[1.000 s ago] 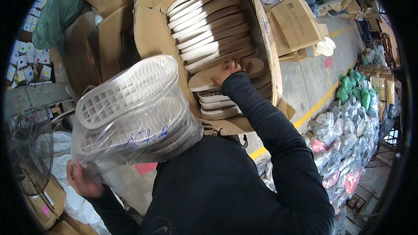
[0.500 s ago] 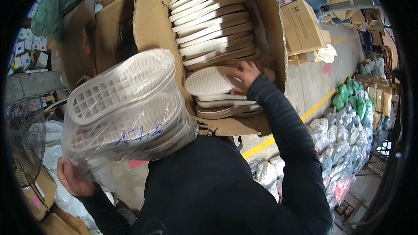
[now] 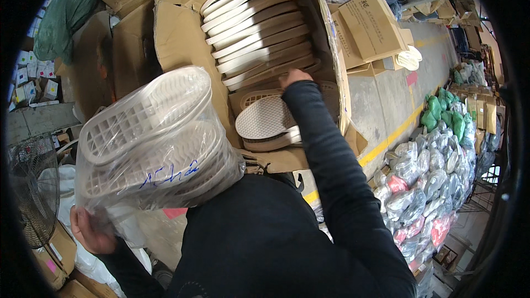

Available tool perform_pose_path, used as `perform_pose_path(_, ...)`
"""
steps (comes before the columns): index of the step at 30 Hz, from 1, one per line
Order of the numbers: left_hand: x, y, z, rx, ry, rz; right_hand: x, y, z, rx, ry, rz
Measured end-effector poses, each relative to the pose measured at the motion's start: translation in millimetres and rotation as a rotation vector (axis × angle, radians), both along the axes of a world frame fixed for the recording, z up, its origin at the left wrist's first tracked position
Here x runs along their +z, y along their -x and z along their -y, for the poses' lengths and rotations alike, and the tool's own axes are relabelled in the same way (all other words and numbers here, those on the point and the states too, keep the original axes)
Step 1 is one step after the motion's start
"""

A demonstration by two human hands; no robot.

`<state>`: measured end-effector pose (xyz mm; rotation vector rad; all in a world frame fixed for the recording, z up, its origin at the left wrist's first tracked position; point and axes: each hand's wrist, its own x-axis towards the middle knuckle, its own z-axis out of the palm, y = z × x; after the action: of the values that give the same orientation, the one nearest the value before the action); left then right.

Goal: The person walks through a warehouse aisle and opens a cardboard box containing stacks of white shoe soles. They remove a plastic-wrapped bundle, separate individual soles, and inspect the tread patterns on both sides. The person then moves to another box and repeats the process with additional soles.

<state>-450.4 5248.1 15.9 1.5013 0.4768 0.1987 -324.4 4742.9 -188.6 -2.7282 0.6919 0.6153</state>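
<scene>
A clear plastic bag (image 3: pixel 149 185) packed with cream shoe soles (image 3: pixel 149 113) leans at my left, blue handwriting across it. My left hand (image 3: pixel 91 232) is closed on the bag's loose lower corner. Inside an open carton (image 3: pixel 179 38), cream soles stand on edge in a row (image 3: pixel 251 25). My right hand (image 3: pixel 295 77) reaches to the near end of that row, fingers curled; what they hold, if anything, is hidden. Closer to me, a textured sole (image 3: pixel 265 118) lies on another one. Just behind it, part of a grid-patterned sole (image 3: pixel 256 96) shows.
Right of the open carton stand closed cardboard boxes (image 3: pixel 370 27). Many plastic-bagged goods (image 3: pixel 425 187) are heaped on the floor at right, near green bags (image 3: pixel 444 110). A fan (image 3: pixel 36 187) stands at far left, below a green sack (image 3: pixel 66 22).
My right hand has moved from the near sole stack up to the standing row. Fewer soles show in that stack. My left hand keeps its grip on the bag. The view has shifted slightly.
</scene>
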Motion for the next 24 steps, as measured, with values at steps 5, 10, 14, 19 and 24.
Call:
perform_pose_path(5, -3.2, 5.0, -2.8, -0.053, -0.083, 0.064, -78.7, -9.7, -12.1, 0.062, -0.146, -0.029)
perform_pose_path(10, -7.3, 3.4, -0.2, -0.001, -0.101, 0.070, -66.8, 9.2, -18.6, 0.575, 0.418, -0.348)
perform_pose_path(14, -6.9, 0.1, -6.0, -0.066, -0.063, 0.061, -32.0, 8.2, -32.8, 0.405, 0.302, -0.404)
perform_pose_path(19, -2.0, -5.1, -9.6, -0.139, -0.041, 0.057, -12.7, 2.3, -41.2, 0.397, 0.282, -0.472)
perform_pose_path(24, 4.0, -12.4, 3.3, -0.153, -0.090, 0.069, -11.1, 7.4, -40.2, 0.394, 0.305, -0.482)
